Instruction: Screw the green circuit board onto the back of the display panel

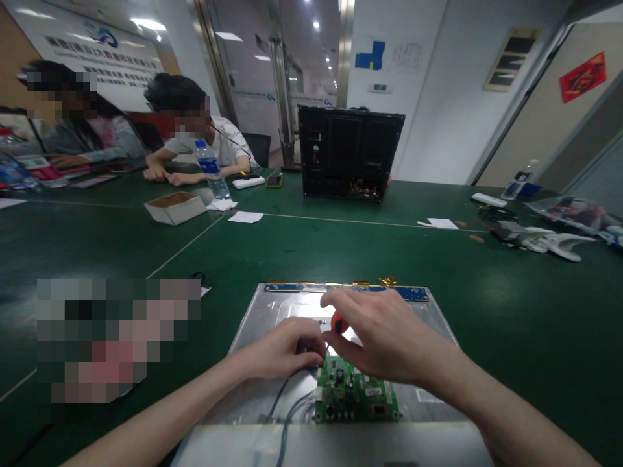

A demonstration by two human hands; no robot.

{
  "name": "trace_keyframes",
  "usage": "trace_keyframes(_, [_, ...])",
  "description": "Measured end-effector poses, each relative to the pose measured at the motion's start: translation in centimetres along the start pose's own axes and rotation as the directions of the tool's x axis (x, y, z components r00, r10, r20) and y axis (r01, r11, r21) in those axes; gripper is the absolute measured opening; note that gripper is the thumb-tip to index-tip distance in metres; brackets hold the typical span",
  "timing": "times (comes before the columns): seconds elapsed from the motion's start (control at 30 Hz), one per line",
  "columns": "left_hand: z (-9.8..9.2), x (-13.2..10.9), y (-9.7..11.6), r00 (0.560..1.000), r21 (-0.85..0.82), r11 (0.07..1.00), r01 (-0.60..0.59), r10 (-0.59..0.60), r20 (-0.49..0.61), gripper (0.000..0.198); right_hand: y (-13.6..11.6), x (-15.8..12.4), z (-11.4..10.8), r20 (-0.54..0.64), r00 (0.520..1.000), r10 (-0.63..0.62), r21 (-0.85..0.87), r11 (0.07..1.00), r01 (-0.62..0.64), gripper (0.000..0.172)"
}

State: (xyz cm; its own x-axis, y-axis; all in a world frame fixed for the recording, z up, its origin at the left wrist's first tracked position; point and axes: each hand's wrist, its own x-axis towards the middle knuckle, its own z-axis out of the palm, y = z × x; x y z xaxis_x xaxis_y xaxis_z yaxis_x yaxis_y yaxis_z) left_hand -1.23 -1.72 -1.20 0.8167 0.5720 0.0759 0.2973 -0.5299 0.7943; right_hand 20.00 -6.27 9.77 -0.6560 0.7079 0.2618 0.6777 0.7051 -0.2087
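My right hand (pixel 384 331) is closed around a screwdriver (pixel 339 323), whose red and black handle end shows between thumb and fingers. The screwdriver stands over the upper left corner of a green circuit board (pixel 357 389). Beside it my left hand (pixel 292 347) has its fingers curled in at that corner; what they pinch, if anything, is hidden. The board lies on the silver metal back of a display panel (pixel 257 324), flat on the table in front of me. Grey cables (pixel 287 421) run from the board's left side, under my left wrist.
A blue strip board (pixel 345 292) lines the panel's far edge. Across the green table (pixel 311 250) stand a black display housing (pixel 350 149), an open white box (pixel 176 209) and a water bottle (pixel 211 170). Two people sit at far left. Bagged items and cables (pixel 511 237) lie right.
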Motion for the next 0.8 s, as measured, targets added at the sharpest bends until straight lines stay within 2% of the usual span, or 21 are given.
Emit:
trace_keyframes(0.17, [-0.10,-0.12,0.03,1.000,0.088,0.996,-0.023,0.024,-0.005,0.010,0.07,-0.20,-0.14,0.011,1.000,-0.023,0.020,1.000,0.022,0.024])
trace_keyframes(0.37, [-0.18,0.01,-0.23,0.998,0.051,0.997,-0.061,0.060,0.009,0.007,0.01,-0.10,-0.04,0.015,1.000,0.017,0.002,1.000,-0.017,0.021])
trace_keyframes(0.57, [-0.18,0.08,-0.15,0.998,0.049,0.996,-0.069,0.069,0.003,0.013,0.09,-0.05,0.15,-0.016,1.000,-0.021,0.006,1.000,0.021,0.019])
trace_keyframes(0.8, [-0.44,0.12,-0.11,0.995,0.066,0.992,-0.103,0.102,0.021,0.012,-0.06,-0.20,-0.33,0.017,0.999,-0.033,0.013,0.999,0.033,0.018])
